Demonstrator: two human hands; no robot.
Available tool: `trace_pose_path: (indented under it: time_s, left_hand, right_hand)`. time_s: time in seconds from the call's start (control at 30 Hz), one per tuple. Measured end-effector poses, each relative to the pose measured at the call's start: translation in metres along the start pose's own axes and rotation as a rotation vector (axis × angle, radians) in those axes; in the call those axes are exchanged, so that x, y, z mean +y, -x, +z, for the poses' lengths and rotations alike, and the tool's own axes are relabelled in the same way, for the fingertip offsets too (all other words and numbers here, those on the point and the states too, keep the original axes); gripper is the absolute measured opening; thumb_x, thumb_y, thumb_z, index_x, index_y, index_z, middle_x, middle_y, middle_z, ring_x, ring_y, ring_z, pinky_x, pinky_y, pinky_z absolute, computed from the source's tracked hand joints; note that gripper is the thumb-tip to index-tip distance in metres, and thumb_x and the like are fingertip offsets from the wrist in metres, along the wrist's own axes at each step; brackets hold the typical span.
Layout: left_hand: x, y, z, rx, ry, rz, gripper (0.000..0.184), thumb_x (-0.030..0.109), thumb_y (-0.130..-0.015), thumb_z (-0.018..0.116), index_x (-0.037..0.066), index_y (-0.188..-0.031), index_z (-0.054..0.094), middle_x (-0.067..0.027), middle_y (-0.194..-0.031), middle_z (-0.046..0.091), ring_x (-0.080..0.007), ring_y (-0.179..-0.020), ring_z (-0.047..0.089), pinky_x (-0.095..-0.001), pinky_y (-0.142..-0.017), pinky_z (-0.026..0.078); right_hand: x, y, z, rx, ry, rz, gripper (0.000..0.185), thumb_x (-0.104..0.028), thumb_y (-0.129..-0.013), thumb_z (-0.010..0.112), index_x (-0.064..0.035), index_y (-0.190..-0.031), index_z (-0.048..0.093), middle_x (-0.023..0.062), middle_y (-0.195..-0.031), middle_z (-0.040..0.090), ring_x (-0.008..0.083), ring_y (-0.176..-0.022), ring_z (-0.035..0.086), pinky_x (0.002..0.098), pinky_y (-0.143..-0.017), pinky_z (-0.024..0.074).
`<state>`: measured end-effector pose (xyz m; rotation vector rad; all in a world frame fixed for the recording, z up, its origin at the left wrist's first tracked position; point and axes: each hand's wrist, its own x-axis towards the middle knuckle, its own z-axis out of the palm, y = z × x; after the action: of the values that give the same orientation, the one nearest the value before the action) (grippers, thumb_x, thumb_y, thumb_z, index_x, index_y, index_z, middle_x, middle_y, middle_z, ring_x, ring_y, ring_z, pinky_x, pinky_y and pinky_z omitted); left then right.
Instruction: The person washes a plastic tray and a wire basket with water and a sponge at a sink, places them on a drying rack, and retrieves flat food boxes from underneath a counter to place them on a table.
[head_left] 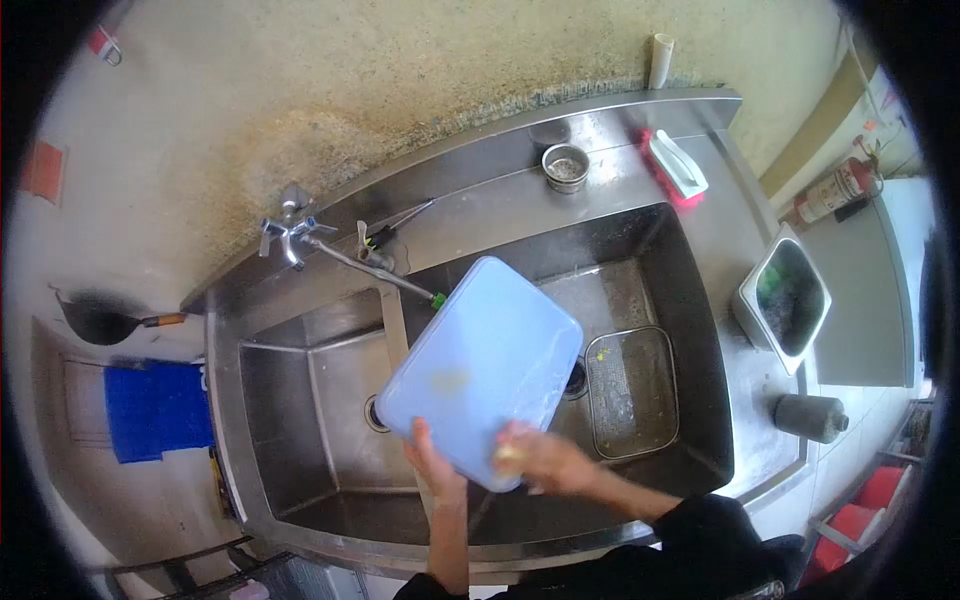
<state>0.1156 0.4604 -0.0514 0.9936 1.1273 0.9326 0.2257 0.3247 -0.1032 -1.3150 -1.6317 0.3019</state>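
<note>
A pale-blue rectangular plastic panel [495, 345] slants lengthwise away and rightward from the left hand [436, 472] gripping its near edge, the right hand [556, 464] holding a blurred yellowish pad [509, 456] at its nearest corner.

No word, brand or number can be read. The fire extinguisher [838, 190] at the right bears a pale label [829, 194] with dark marks on it — too small and blurred to make out. At the far left, a reddish rectangular panel [43, 172] is on the wall; whether it is a sign cannot be told — any lettering there is illegible.
</note>
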Motion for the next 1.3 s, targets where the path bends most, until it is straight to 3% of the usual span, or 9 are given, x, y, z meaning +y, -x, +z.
trace_pose_path:
  time_s: [0.03,0.07,0.13,0.37,0.67,0.9,1.13,1.23,1.3]
  left_hand:
    - [0.002,0.001,-0.011,-0.04,0.06,-0.048,0.046,0.032,-0.086,0.046,-0.004,-0.114,0.042,-0.014,-0.105,0.051,-0.0231,-0.093,0.052,-0.0359,-0.08,0.043]
    - [0.002,0.005,-0.02,-0.078,0.123,-0.098,0.047,0.033,-0.086,0.045,-0.004,-0.115,0.041,-0.0143,-0.105,0.051,-0.024,-0.093,0.052,-0.0368,-0.081,0.043]
    - [0.0,0.019,-0.032,-0.014,0.083,-0.116,0.045,0.031,-0.086,0.045,-0.004,-0.114,0.041,-0.0142,-0.105,0.051,-0.0243,-0.093,0.052,-0.0366,-0.081,0.042]
    - [0.012,0.07,-0.025,-0.167,-0.687,0.116,0.033,0.02,-0.082,0.053,-0.005,-0.103,0.049,-0.0153,-0.098,0.055,-0.0256,-0.084,0.055,-0.0365,-0.075,0.042]
    - [-0.079,0.058,-0.018,-0.739,-1.086,0.604,0.016,0.012,-0.072,0.059,0.004,-0.085,0.055,-0.01,-0.087,0.055,-0.0275,-0.064,0.059,-0.0355,-0.051,0.047]
    - [-0.118,0.078,-0.026,-1.072,-1.371,0.495,0.025,0.017,-0.07,0.061,0.014,-0.093,0.051,-0.0053,-0.095,0.049,-0.0271,-0.065,0.059,-0.037,-0.051,0.049]
    - [-0.14,0.072,-0.026,-1.209,-1.266,0.371,0.029,0.017,-0.071,0.06,0.014,-0.098,0.052,-0.0103,-0.098,0.048,-0.0288,-0.068,0.06,-0.0392,-0.053,0.05]
    - [-0.191,0.087,-0.032,-1.356,-1.271,0.455,0.027,0.019,-0.073,0.057,0.012,-0.099,0.053,-0.0166,-0.104,0.048,-0.0303,-0.07,0.06,-0.0394,-0.056,0.05]
    - [-0.241,0.101,-0.039,-1.384,-1.256,0.558,0.026,0.021,-0.076,0.054,0.011,-0.1,0.055,-0.02,-0.107,0.048,-0.0313,-0.071,0.06,-0.0392,-0.058,0.05]
  right_hand:
    - [0.021,0.001,-0.005,-0.196,-0.372,0.802,0.04,-0.008,-0.082,0.044,-0.0092,-0.123,0.043,0.0134,-0.124,0.044,0.026,-0.118,0.039,0.0327,-0.1,0.0295]
    - [0.048,0.032,-0.008,0.321,-0.474,0.683,0.038,-0.01,-0.08,0.046,-0.0127,-0.118,0.049,0.0136,-0.125,0.043,0.0262,-0.115,0.042,0.0353,-0.093,0.0373]
    - [0.09,0.022,-0.05,0.507,0.314,0.68,0.031,-0.009,-0.078,0.046,-0.0095,-0.108,0.056,0.0181,-0.118,0.048,0.0314,-0.105,0.05,0.039,-0.083,0.0433]
    - [0.113,0.108,-0.013,-0.287,0.407,1.487,0.043,-0.038,-0.075,0.057,0.0007,-0.093,0.057,0.0206,-0.089,0.06,0.0311,-0.082,0.061,0.0423,-0.067,0.0492]
    - [0.132,0.131,0.039,-0.241,0.674,1.203,0.035,-0.037,-0.068,0.064,-0.0075,-0.085,0.058,0.0114,-0.082,0.061,0.0287,-0.075,0.062,0.0398,-0.062,0.05]
    - [0.189,0.151,0.069,-0.355,0.72,1.32,0.056,-0.049,-0.062,0.066,-0.0088,-0.097,0.053,0.0129,-0.08,0.062,0.0302,-0.075,0.062,0.0403,-0.067,0.049]
    - [0.147,0.095,0.023,-0.274,0.7,1.171,0.023,-0.028,-0.084,0.046,-0.0085,-0.09,0.056,0.0134,-0.084,0.062,0.0271,-0.072,0.062,0.0389,-0.059,0.0488]
    - [0.13,0.04,-0.061,-0.326,0.614,1.156,0.025,-0.03,-0.086,0.047,-0.009,-0.092,0.058,0.0121,-0.081,0.062,0.022,-0.069,0.062,0.0358,-0.061,0.0484]
    - [0.135,0.033,-0.096,-0.033,-0.138,0.988,0.029,-0.032,-0.087,0.048,-0.0081,-0.099,0.058,0.0076,-0.081,0.06,0.0159,-0.073,0.059,0.0311,-0.065,0.0474]
